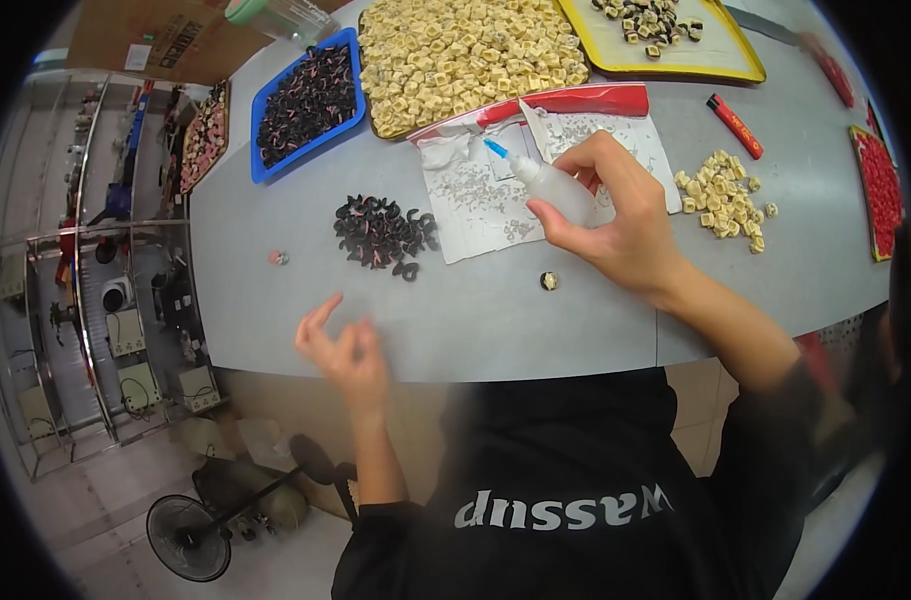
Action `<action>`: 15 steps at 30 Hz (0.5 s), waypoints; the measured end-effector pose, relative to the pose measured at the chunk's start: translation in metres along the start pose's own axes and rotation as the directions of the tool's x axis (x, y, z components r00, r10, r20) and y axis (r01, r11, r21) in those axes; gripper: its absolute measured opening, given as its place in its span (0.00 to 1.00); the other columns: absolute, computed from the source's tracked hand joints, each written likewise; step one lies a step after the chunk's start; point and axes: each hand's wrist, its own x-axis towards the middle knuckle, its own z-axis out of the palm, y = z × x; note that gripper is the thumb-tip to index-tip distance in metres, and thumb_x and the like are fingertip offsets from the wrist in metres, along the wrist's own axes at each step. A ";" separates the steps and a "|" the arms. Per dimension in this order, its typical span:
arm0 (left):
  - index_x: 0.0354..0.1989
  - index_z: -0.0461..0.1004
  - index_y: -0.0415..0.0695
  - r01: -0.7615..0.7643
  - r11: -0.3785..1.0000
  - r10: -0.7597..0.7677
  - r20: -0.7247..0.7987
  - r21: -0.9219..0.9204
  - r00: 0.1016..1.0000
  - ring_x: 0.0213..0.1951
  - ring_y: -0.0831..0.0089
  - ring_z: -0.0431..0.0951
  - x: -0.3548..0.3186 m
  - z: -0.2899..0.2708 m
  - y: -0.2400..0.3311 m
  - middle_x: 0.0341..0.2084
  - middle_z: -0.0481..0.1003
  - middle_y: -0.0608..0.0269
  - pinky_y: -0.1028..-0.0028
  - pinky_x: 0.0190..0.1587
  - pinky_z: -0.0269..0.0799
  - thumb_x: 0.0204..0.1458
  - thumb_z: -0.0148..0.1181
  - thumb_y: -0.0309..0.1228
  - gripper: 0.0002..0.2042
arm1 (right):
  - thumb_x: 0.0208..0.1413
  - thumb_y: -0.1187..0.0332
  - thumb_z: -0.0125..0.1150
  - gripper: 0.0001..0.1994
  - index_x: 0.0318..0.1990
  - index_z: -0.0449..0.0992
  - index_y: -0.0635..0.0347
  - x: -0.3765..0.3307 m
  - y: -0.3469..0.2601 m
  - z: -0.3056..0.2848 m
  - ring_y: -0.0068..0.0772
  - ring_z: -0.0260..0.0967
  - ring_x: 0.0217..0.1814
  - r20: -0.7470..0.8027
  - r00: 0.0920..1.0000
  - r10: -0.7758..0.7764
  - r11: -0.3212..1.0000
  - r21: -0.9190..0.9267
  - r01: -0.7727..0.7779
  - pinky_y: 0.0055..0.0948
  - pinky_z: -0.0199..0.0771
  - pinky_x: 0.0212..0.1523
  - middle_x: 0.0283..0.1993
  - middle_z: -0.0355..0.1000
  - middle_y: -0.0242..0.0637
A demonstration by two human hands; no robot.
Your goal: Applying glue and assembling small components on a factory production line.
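My right hand (621,215) grips a translucent squeeze bottle (556,188) with a blue needle tip, tilted up and left over a white paper sheet (466,235). That sheet carries many tiny pale bits and has a red band along its far edge. My left hand (346,345), slightly blurred, hovers by the near table edge with fingers apart and nothing visible in them. Beyond it lies a loose heap of small black curved pieces with pink (376,232). A small black-and-cream piece (549,281) sits alone between my hands. Small cream pieces (724,195) lie heaped right of my right hand.
At the back stand a blue tray (259,150) of black pieces, a large tray of cream pieces (471,60) and a yellow tray (711,72) of black-and-cream pieces. A red marker-like stick (736,127) and a tray of red pieces (879,190) are at right.
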 end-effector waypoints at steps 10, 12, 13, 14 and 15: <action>0.16 0.71 0.38 -0.034 0.999 0.029 0.141 0.036 0.990 0.57 0.58 0.51 -0.020 -0.023 -0.019 0.50 0.66 0.55 0.58 0.57 0.48 0.54 0.35 0.43 0.25 | 0.35 0.73 0.67 0.14 0.31 0.69 0.64 -0.004 0.000 0.002 0.26 0.63 0.26 0.041 0.999 -0.016 1.000 0.006 0.015 0.21 0.65 0.26 0.27 0.66 0.35; 0.16 0.71 0.38 0.025 0.998 -0.024 0.017 -0.050 1.000 0.58 0.59 0.50 -0.016 -0.027 -0.017 0.49 0.67 0.56 0.58 0.57 0.47 0.55 0.34 0.44 0.26 | 0.34 0.74 0.67 0.14 0.31 0.69 0.64 -0.002 -0.001 0.001 0.26 0.63 0.26 0.038 0.999 -0.013 1.000 0.012 0.012 0.20 0.64 0.26 0.27 0.65 0.35; 0.15 0.71 0.38 0.070 0.987 -0.085 -0.102 -0.142 0.991 0.58 0.59 0.49 -0.014 -0.028 -0.017 0.49 0.67 0.56 0.59 0.57 0.46 0.56 0.33 0.45 0.28 | 0.34 0.74 0.67 0.14 0.31 0.69 0.64 -0.001 -0.002 0.001 0.26 0.63 0.26 0.040 0.999 -0.014 1.000 0.015 0.014 0.20 0.64 0.26 0.27 0.65 0.35; 0.15 0.71 0.38 0.073 0.987 -0.087 -0.103 -0.140 0.991 0.58 0.59 0.49 -0.011 -0.024 -0.017 0.49 0.67 0.56 0.59 0.57 0.46 0.56 0.33 0.45 0.28 | 0.34 0.74 0.67 0.14 0.31 0.69 0.64 -0.001 -0.003 -0.001 0.26 0.63 0.26 0.042 0.999 -0.014 1.000 0.008 0.014 0.20 0.64 0.26 0.27 0.66 0.35; 0.19 0.71 0.36 -0.011 0.997 0.005 -0.079 -0.074 0.997 0.55 0.61 0.53 -0.006 -0.015 -0.014 0.45 0.69 0.55 0.61 0.55 0.50 0.56 0.32 0.47 0.28 | 0.34 0.74 0.67 0.14 0.31 0.69 0.64 -0.001 -0.004 -0.001 0.26 0.63 0.26 0.045 0.999 -0.014 1.000 0.001 0.014 0.20 0.64 0.26 0.27 0.66 0.35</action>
